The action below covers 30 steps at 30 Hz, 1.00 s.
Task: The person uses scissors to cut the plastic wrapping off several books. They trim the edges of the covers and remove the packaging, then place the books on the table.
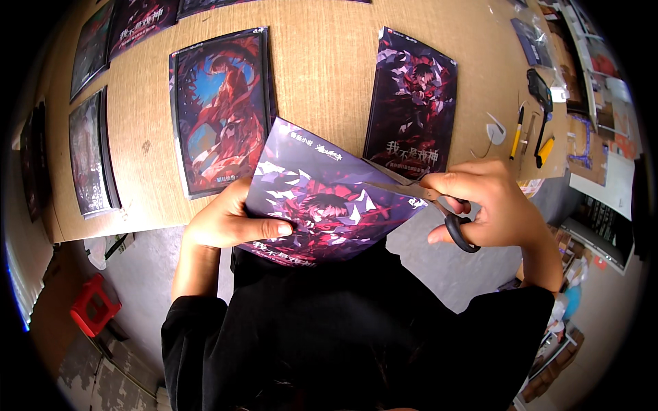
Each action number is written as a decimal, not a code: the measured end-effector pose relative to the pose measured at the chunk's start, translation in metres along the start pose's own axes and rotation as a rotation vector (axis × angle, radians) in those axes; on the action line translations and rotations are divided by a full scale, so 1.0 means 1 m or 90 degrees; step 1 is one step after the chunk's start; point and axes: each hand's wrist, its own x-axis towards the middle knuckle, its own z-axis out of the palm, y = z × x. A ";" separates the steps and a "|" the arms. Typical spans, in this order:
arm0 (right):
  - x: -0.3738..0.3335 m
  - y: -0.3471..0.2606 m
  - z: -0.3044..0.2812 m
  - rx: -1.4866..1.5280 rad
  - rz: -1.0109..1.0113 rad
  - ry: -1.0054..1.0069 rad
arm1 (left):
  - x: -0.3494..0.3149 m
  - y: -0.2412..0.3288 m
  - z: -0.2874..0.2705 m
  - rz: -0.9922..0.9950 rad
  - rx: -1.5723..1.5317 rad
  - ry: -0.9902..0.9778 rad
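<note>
My left hand (223, 218) grips a flat purple-and-red illustrated print (329, 222) by its left side, thumb on the front. The print is tilted above the table's near edge; whether it is a single sheet or a flat packet, I cannot tell. Black-handled scissors (462, 233) are in my right hand (495, 202), fingers through the loops. Their blades lie along the print's upper right edge, near its right corner. Just beyond the blades, a stack of matching prints (415, 103) rests on the table. Past my left hand lies a sleeved stack with a red figure on blue (221, 113).
More illustrated stacks lie at the table's left, including a greyish one (92, 154) and a dark one (140, 24). On the right are a yellow pen-like tool (517, 133), a yellow-and-black cutter (545, 152) and a black handled device (539, 89). A red stool (94, 305) stands on the floor.
</note>
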 end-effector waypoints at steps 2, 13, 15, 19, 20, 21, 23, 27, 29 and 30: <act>-0.001 0.001 0.002 0.000 0.001 0.005 | 0.000 -0.001 0.000 0.000 -0.004 -0.002; -0.001 0.003 0.009 0.015 -0.005 0.022 | 0.000 0.000 -0.001 -0.012 -0.008 0.002; 0.000 0.003 0.009 0.023 -0.007 0.023 | 0.000 0.002 -0.001 -0.027 -0.003 0.001; 0.000 0.003 0.009 0.029 0.007 0.011 | 0.000 0.002 0.000 -0.031 -0.003 0.005; 0.000 0.002 0.009 0.025 0.008 0.009 | 0.001 0.002 0.000 -0.034 -0.005 0.003; 0.000 0.002 0.008 0.022 0.010 0.007 | 0.001 0.002 0.000 -0.037 -0.006 0.001; 0.001 0.001 0.007 0.018 0.008 0.011 | 0.001 0.003 0.001 -0.037 -0.009 0.007; 0.002 0.003 0.006 0.056 0.007 0.005 | 0.003 0.005 0.005 -0.003 -0.002 0.019; 0.007 0.001 0.002 0.086 0.007 -0.017 | 0.003 0.006 0.006 -0.016 0.028 0.002; 0.012 -0.002 0.001 0.097 0.006 -0.028 | 0.004 0.007 0.005 -0.043 0.055 -0.023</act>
